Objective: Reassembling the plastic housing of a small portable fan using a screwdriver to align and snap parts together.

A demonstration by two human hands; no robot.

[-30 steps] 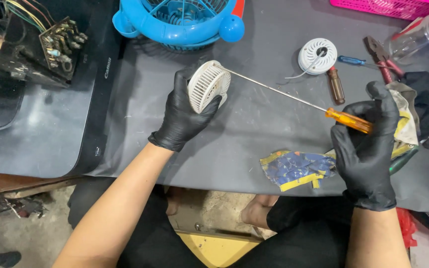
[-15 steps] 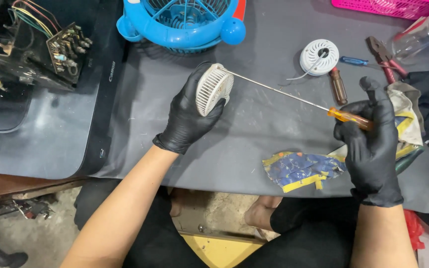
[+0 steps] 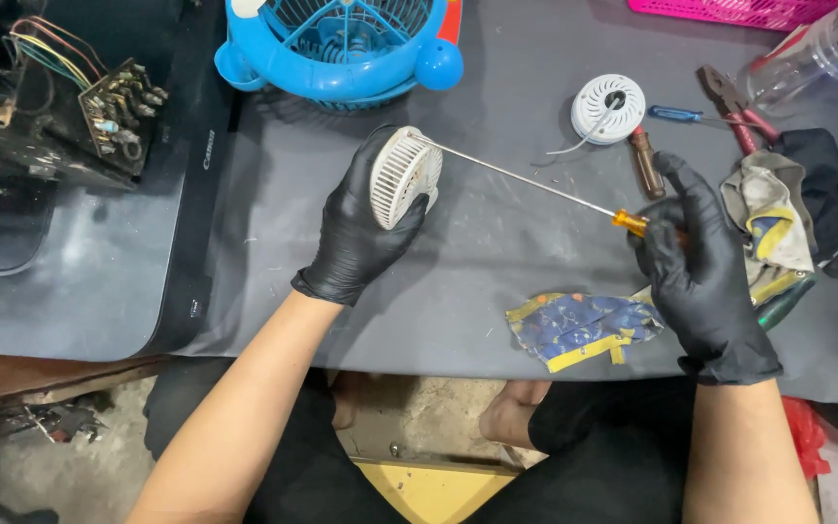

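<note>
I see my left hand (image 3: 366,228), gloved in black, gripping a white slatted fan wheel (image 3: 404,177) above the dark table (image 3: 497,243). My right hand (image 3: 700,262) is closed round the orange handle of a long screwdriver (image 3: 535,186), whose thin shaft reaches the wheel's upper edge; whether the tip sits inside I cannot tell. A blue fan housing (image 3: 341,49) lies beyond, a blue-and-yellow cloth scrap (image 3: 574,325) near my right wrist.
</note>
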